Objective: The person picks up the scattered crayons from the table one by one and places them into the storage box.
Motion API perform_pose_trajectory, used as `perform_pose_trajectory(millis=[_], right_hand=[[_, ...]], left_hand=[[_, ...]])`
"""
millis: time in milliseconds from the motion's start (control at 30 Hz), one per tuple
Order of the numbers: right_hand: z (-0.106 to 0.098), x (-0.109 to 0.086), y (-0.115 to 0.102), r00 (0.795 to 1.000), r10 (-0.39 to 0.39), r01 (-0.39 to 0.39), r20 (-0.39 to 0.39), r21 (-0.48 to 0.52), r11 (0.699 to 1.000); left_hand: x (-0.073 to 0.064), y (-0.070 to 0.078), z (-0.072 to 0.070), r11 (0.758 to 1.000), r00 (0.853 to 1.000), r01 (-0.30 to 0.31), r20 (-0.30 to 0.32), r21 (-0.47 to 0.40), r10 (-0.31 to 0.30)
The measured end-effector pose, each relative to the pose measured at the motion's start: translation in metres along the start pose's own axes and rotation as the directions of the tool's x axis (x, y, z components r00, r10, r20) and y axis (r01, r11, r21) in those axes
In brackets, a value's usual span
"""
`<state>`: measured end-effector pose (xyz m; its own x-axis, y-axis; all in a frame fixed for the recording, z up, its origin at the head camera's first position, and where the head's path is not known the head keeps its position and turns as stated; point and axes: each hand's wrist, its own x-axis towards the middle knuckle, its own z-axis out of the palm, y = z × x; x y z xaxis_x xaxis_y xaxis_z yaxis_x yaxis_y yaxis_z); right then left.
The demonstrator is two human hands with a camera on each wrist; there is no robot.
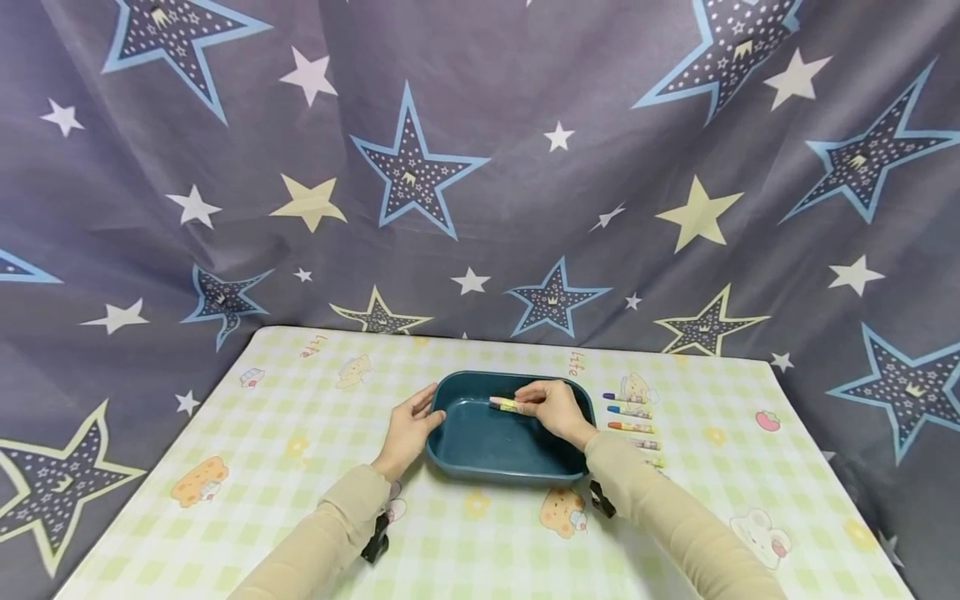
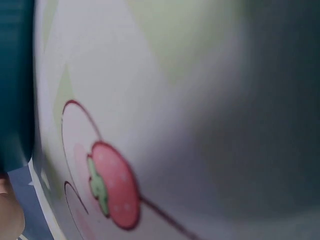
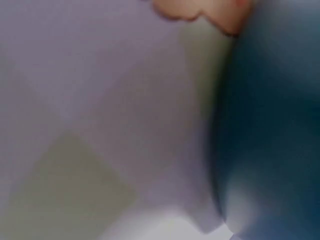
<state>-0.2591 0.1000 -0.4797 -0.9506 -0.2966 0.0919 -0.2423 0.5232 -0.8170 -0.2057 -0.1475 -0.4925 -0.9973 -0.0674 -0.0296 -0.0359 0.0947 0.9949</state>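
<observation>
A dark teal plastic basin (image 1: 487,446) with rounded corners rests on the table. My left hand (image 1: 405,433) grips its left rim, thumb over the edge and fingers along the outer wall. Above the basin floor, my right hand (image 1: 558,410) pinches a crayon (image 1: 506,405) with a yellow wrapper and a pinkish tip pointing left. The basin's outer wall (image 2: 15,90) and part of a left finger (image 2: 10,215) show in the left wrist view. In the right wrist view the basin (image 3: 275,125) fills the right side; the crayon is out of sight there.
Several crayons lie in a row just right of the basin, among them a blue one (image 1: 630,411) and an orange-red one (image 1: 632,427); my right sleeve partly covers the nearest. A checked cloth (image 1: 300,492) covers the table. Behind it hangs a star-patterned curtain (image 1: 510,217).
</observation>
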Motion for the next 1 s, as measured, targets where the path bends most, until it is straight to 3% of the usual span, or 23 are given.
perform_pose_trajectory(millis=[233,633,1000], right_hand=[[0.0014,-0.0001,0.0044,1.000,-0.010,0.009,-0.017,-0.083,0.997],[0.0045,0.0060,0.0059,0.996,0.086,-0.086,-0.008,0.002,0.996],[0.0024,0.0055,0.0044,0.990,0.142,-0.142,-0.006,0.015,0.990]], left_hand=[[0.0015,-0.0028,0.0040,1.000,1.000,-0.016,-0.002,-0.008,0.016],[0.0016,-0.0017,0.0000,1.000,1.000,-0.017,0.000,0.017,0.017],[0.0029,-0.0036,0.0007,1.000,1.000,-0.016,-0.001,0.027,0.016]])
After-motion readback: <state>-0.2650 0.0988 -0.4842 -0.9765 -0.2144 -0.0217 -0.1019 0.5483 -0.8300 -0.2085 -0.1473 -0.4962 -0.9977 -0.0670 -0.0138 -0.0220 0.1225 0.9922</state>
